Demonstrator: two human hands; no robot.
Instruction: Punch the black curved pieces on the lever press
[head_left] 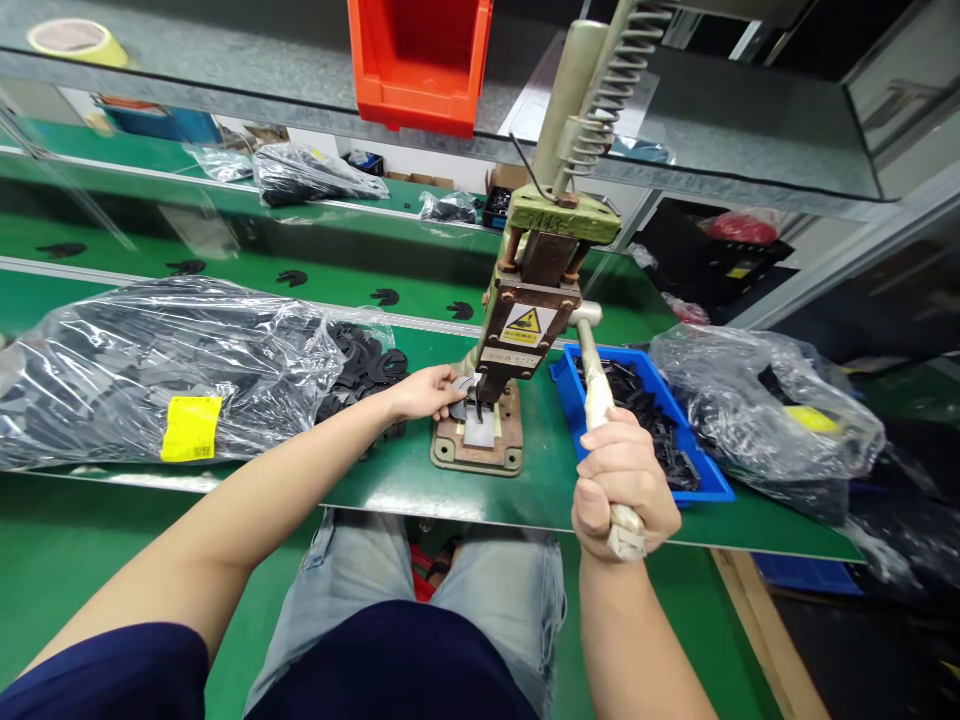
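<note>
A hand press (529, 310) with a yellow warning label stands on the green table, its base plate (476, 455) bolted below the ram. My left hand (429, 391) pinches a dark curved part (459, 408) at the left side of the press, under the ram, over a small light plate (480, 428). My right hand (626, 485) is wrapped round the taped lever (598, 400) of the press, its fingers closed. The lever slants down toward me. Where the curved part meets the ram, the detail is too small to tell.
Left of the press lie loose black parts (367, 365) and a big plastic bag (150, 370). A blue bin (712, 488) of black parts and another bag (772, 410) are at right. An orange bin (420, 105) sits on the shelf above; several dark parts lie behind.
</note>
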